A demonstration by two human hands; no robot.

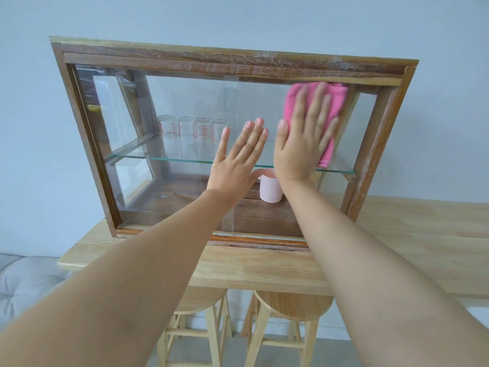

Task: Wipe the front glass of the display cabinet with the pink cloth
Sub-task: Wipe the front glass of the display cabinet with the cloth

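- Pink cloth (332, 107) lies flat against the front glass (185, 102) of the display cabinet (227, 59), in the upper right part of the pane, just under the cabinet's top rail.
- Right hand (304, 139) presses on the cloth with its palm, fingers straight and slightly spread, not curled round it.
- Left hand (238, 160) is flat and open near the middle of the glass, just left of the right hand, holding nothing.
- Inside the cabinet, a glass shelf (158, 158) carries four clear measuring glasses (191, 131) left of the hands.
- A pale pink cup (270, 189) stands on the cabinet floor, partly hidden behind both wrists.
- The cabinet sits on a light wooden table (264, 268); two wooden stools (291, 311) stand beneath it.
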